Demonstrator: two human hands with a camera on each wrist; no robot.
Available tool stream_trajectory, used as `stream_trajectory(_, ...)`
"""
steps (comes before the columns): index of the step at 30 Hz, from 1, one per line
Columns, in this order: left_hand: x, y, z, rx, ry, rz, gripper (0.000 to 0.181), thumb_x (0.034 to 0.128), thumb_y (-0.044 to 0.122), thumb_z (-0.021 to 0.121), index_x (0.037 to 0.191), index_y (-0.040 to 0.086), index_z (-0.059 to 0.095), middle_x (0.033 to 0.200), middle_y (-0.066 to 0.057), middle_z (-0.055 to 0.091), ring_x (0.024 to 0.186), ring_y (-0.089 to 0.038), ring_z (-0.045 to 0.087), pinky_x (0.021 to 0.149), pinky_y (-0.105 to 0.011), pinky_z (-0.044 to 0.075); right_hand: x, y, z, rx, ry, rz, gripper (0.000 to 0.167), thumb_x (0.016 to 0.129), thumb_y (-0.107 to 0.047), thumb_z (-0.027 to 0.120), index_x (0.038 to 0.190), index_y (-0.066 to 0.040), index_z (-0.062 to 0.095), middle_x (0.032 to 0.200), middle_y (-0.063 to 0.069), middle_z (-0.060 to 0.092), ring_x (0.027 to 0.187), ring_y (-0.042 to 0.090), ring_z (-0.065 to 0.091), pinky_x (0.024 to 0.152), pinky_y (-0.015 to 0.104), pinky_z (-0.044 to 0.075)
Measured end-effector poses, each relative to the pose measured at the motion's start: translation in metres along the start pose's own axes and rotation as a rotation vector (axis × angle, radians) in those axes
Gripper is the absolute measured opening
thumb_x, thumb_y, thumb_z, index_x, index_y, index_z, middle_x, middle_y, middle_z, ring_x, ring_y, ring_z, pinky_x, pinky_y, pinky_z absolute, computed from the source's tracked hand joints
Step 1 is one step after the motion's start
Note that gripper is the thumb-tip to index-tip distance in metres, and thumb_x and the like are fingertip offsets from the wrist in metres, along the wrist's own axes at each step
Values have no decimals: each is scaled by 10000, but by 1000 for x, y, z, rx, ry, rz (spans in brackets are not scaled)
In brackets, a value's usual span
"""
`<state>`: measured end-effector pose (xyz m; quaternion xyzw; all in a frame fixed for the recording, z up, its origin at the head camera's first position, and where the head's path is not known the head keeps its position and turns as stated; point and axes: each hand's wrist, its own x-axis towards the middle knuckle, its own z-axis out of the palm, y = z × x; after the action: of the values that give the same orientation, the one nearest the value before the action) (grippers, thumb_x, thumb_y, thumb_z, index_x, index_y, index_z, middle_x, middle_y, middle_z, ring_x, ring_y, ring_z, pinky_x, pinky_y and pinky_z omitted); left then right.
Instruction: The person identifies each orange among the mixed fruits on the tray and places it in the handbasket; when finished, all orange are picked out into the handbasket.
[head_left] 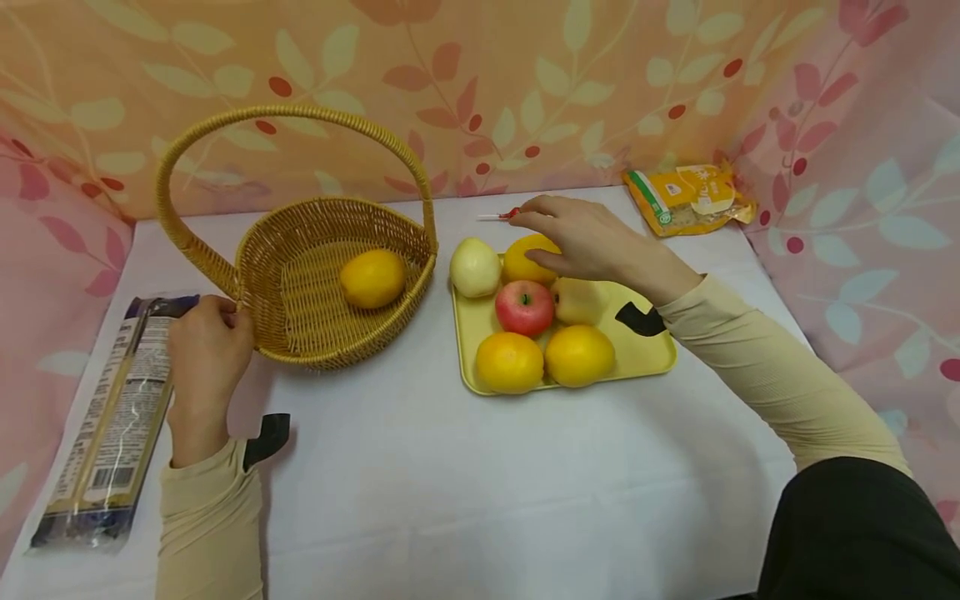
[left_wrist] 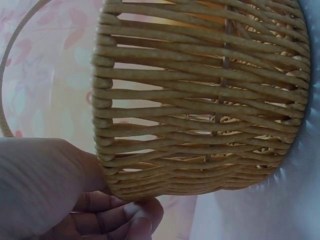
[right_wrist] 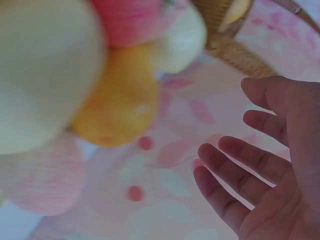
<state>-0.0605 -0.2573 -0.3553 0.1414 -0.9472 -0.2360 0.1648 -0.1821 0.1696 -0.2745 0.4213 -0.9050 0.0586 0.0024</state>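
Tabletop: left fingers grip a basket (lemon inside), right fingers loose near a fruit tray.

- The surface has a white, lightly creased cover.
- A wicker basket stands upright left of centre.
- A long packet lies flat near the left edge.
- A yellow tray sits right of the basket.
- Behind it: a lollipop.
- Back right: an orange bag.
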Motion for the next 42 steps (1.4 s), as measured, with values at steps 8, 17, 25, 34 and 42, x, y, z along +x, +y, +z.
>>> stream_trajectory(8,-1,1,0,-8,-20,-20,348,956,163,489,1021,-150,626,833,-315,628,669,-398,567,475,-278,335,-3,28,23,56,-113,134,547,924,-305,639,1412,-100,498,1434,176,483,1301,364,473,1029,545,435)
stream_trajectory(17,-2,0,-1,-7,-1,-4,339,950,151,495,1003,-156,631,819,-318,629,661,-402,569,473,-277,333,3,38,38,147,-220,166,637,916,-359,640,1471,-142,414,1494,166,407,1367,366,398,1104,573,351)
stream_trajectory(25,-2,1,0,-7,-3,2,328,948,145,498,998,-152,630,816,-312,624,664,-399,561,480,-282,332,8,38,47,128,-254,161,632,913,-401,624,1461,-150,433,1468,159,448,1326,375,454,1118,547,341)
stream_trajectory(34,-2,1,0,-6,7,4,318,945,141,509,1001,-147,632,824,-309,628,674,-401,562,494,-288,328,9,39,46,114,-309,171,635,905,-389,624,1466,-161,431,1462,154,466,1290,393,486,1116,544,338)
stream_trajectory(42,-1,-1,0,-20,-1,-7,318,941,141,512,1029,-141,631,856,-311,638,689,-399,573,496,-273,335,8,40,45,132,-315,174,653,886,-358,650,1467,-160,428,1452,148,468,1296,379,477,1114,549,337)
